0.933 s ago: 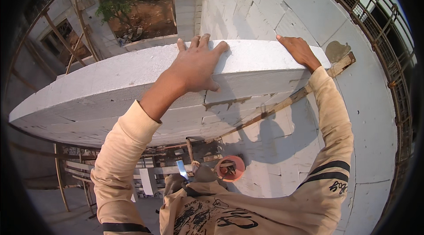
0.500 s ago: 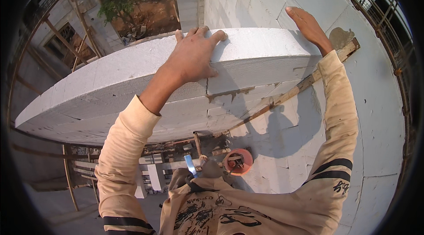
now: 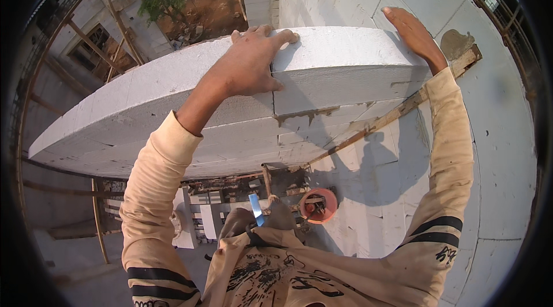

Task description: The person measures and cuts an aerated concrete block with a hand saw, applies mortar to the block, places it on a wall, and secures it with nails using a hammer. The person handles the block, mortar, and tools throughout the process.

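A white aerated concrete block (image 3: 351,50) forms the right end of the top course of a block wall (image 3: 144,88). My left hand (image 3: 250,62) clasps the wall top at this block's left joint. Its thumb presses the near face, and its spread fingers reach over the top to the far edge. At the block's right end, beside the side wall, my right hand (image 3: 412,36) is open, with fingers straight and close together. Its palm faces the block end; whether it touches is hidden. Grey mortar smears (image 3: 305,115) show under the block.
A wooden batten (image 3: 397,108) runs slantwise along the side wall (image 3: 501,134), near a mortar patch (image 3: 456,44). Far below are an orange bucket (image 3: 318,205) and white blocks (image 3: 211,220). A window opening (image 3: 201,4) lies beyond the wall; wooden poles (image 3: 120,19) stand left.
The view has shifted slightly, so the wall sits a little higher and further right in the picture. Both hands keep their places on and beside the block.
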A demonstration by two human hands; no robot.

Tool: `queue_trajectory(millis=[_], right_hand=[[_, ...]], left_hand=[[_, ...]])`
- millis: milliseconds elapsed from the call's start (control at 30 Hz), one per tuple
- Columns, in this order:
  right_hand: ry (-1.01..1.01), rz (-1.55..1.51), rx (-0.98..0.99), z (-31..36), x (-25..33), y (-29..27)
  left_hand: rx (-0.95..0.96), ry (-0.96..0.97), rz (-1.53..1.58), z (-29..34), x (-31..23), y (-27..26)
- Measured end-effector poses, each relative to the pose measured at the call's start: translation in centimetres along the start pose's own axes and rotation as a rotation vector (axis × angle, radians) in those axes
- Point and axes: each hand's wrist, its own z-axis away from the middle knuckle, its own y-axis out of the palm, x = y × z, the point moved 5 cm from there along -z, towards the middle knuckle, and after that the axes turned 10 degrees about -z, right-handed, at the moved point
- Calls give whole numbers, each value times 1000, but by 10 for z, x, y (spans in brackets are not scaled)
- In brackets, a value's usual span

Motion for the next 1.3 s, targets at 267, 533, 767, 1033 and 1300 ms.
queue_trajectory(millis=[267,533,767,1033,1300], right_hand=[[-200,141,181,1,72,108],[-195,72,-58,-4,127,44],[-147,90,263,13,97,123],[6,-200,224,15,103,96],[73,-595,179,14,97,88]], left_hand=[[-43,8,22,-1,2,0],[-128,24,-55,1,2,-1],[61,-57,0,-5,-7,-6],[-73,16,-253,2,-72,-20],[-205,165,-208,-21,-136,8]])
